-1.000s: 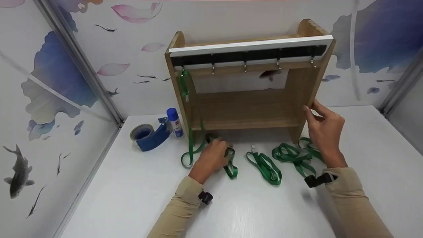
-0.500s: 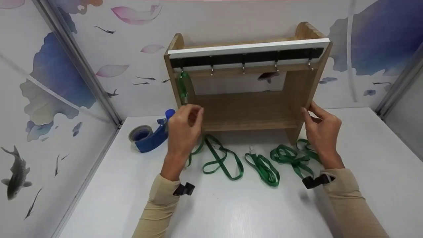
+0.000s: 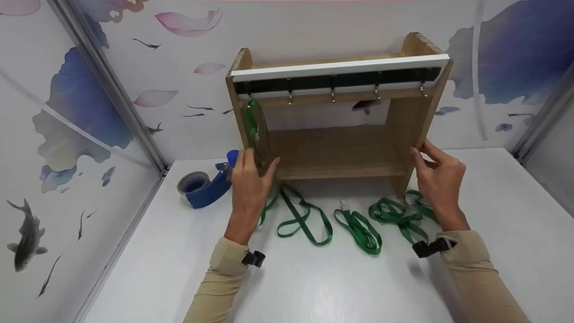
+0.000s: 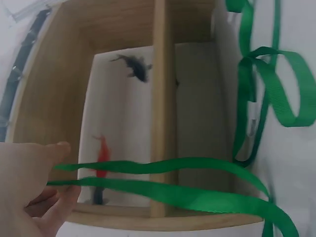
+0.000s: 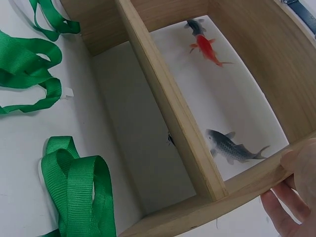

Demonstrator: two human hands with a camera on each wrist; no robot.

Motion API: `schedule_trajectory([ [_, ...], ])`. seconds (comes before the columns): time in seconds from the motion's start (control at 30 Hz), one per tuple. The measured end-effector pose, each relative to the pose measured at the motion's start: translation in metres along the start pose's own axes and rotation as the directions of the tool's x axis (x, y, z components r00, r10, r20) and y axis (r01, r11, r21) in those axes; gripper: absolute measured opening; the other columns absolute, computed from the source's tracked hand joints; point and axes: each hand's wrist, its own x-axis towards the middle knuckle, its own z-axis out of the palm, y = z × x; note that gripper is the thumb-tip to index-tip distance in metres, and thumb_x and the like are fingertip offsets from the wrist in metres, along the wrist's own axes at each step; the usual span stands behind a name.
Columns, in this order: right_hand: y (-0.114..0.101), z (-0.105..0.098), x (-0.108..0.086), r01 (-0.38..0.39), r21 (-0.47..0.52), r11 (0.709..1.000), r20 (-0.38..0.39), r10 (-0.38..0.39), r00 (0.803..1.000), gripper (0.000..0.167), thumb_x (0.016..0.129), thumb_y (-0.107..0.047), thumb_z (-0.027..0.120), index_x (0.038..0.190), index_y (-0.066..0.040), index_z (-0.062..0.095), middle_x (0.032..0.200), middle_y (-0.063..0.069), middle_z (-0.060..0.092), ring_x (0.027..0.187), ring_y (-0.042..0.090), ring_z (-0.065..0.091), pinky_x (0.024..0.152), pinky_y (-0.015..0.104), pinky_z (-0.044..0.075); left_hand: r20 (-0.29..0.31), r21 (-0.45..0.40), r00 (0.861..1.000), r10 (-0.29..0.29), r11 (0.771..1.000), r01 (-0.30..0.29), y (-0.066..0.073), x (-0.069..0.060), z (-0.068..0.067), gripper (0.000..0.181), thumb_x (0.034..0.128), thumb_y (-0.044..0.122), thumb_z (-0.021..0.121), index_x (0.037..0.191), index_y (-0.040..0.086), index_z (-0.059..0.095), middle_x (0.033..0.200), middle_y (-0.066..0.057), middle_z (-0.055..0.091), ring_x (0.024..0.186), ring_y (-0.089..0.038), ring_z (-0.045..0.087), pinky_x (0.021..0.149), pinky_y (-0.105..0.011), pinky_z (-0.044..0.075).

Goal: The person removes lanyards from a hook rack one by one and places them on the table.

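Note:
A small wooden shelf (image 3: 336,166) stands on the table, with a strip of metal hooks (image 3: 332,95) along its upper front. From the leftmost hook hangs a green lanyard (image 3: 252,117). At its lower part is my left hand (image 3: 246,193), thumb spread away from the fingers. In the left wrist view the lanyard's two straps (image 4: 197,195) run past the gap between thumb and fingers; whether they touch the hand cannot be told. My right hand (image 3: 441,184) pinches the front edge of the shelf's right side panel (image 5: 237,190).
Several more green lanyards lie before the shelf: a loosely looped one (image 3: 305,215), a folded one (image 3: 361,231) and a tangled bunch (image 3: 397,213) near the right forearm. Left of the shelf are a blue tape dispenser (image 3: 208,193) and a blue-capped glue stick (image 3: 232,157), partly hidden.
My left hand has left the loose lanyard on the table, risen to the hanging one, and its thumb has spread from the fingers. The right hand stays at the shelf's side panel.

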Motion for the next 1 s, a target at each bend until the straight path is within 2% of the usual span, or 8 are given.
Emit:
schedule_trajectory([
  [0.13,-0.001,0.002,0.0,0.003,0.005,1.0,-0.001,-0.003,1.0,0.044,0.104,-0.029,0.075,0.147,-0.023,0.066,0.144,0.002,0.071,0.132,0.027,0.072,0.095,0.034,0.061,-0.026,0.135,0.998,0.056,0.99,-0.052,0.001,-0.002,0.005,0.053,0.1015,0.042,0.077,0.131,-0.001,0.071,0.129,-0.021,0.073,0.121,-0.034,0.073,0.102,-0.046,0.065],
  [0.27,-0.001,0.002,0.001,0.004,0.005,1.0,-0.006,-0.004,1.0,0.044,0.103,-0.028,0.076,0.146,-0.023,0.067,0.143,0.002,0.071,0.131,0.027,0.072,0.095,0.033,0.061,-0.06,0.155,0.994,0.086,0.985,-0.076,-0.004,0.0,0.003,0.047,0.1081,0.042,0.068,0.126,-0.001,0.075,0.13,-0.02,0.072,0.121,-0.032,0.071,0.101,-0.045,0.065],
  [0.4,0.002,0.002,0.003,0.036,0.012,0.999,-0.029,-0.036,0.999,0.042,0.102,-0.023,0.078,0.143,-0.018,0.07,0.139,0.004,0.073,0.127,0.027,0.074,0.092,0.03,0.061,-0.104,0.118,0.988,0.116,0.988,-0.104,-0.01,0.003,-0.001,0.034,0.1124,0.03,0.062,0.119,0.0,0.077,0.121,-0.018,0.069,0.112,-0.028,0.071,0.097,-0.039,0.067],
  [0.53,0.004,0.003,0.003,0.044,0.007,0.999,-0.037,-0.044,0.998,0.041,0.101,-0.019,0.079,0.141,-0.015,0.071,0.138,0.006,0.074,0.126,0.028,0.075,0.092,0.035,0.062,-0.126,0.043,0.983,0.131,0.991,-0.126,-0.009,0.004,-0.006,0.025,0.1117,0.021,0.063,0.117,0.002,0.078,0.114,-0.016,0.065,0.104,-0.026,0.072,0.092,-0.036,0.068],
  [0.67,0.004,0.003,0.003,0.025,-0.003,1.0,-0.032,-0.025,0.999,0.042,0.102,-0.019,0.078,0.142,-0.016,0.07,0.14,0.005,0.073,0.127,0.029,0.074,0.093,0.041,0.063,-0.15,-0.065,0.982,0.113,0.99,-0.124,-0.007,0.006,-0.013,0.031,0.1096,0.021,0.067,0.133,0.001,0.072,0.111,-0.015,0.065,0.095,-0.023,0.071,0.086,-0.035,0.069],
  [0.77,0.004,0.003,0.004,0.019,-0.006,1.0,-0.03,-0.019,0.999,0.042,0.102,-0.019,0.078,0.143,-0.016,0.069,0.14,0.005,0.072,0.128,0.028,0.074,0.094,0.041,0.063,-0.174,-0.12,0.98,0.098,0.986,-0.119,-0.007,0.007,-0.016,0.039,0.1076,0.02,0.07,0.141,0.001,0.064,0.11,-0.015,0.066,0.092,-0.02,0.07,0.084,-0.033,0.068],
  [0.87,0.003,0.003,0.004,0.016,-0.002,1.0,-0.027,-0.016,0.999,0.042,0.102,-0.018,0.078,0.143,-0.016,0.069,0.14,0.005,0.072,0.128,0.029,0.074,0.093,0.039,0.063,-0.181,-0.133,0.979,0.1,0.983,-0.125,-0.007,0.007,-0.016,0.035,0.1065,0.017,0.072,0.137,0.002,0.062,0.113,-0.015,0.068,0.092,-0.02,0.072,0.083,-0.032,0.068],
  [1.0,0.002,0.002,0.003,0.012,0.005,1.0,-0.025,-0.012,1.0,0.043,0.102,-0.02,0.078,0.144,-0.018,0.069,0.141,0.004,0.072,0.128,0.03,0.074,0.094,0.042,0.063,-0.161,-0.113,0.98,0.114,0.985,-0.133,-0.007,0.006,-0.009,0.029,0.1065,0.015,0.071,0.131,0.002,0.063,0.117,-0.016,0.069,0.099,-0.023,0.075,0.086,-0.034,0.069],
])
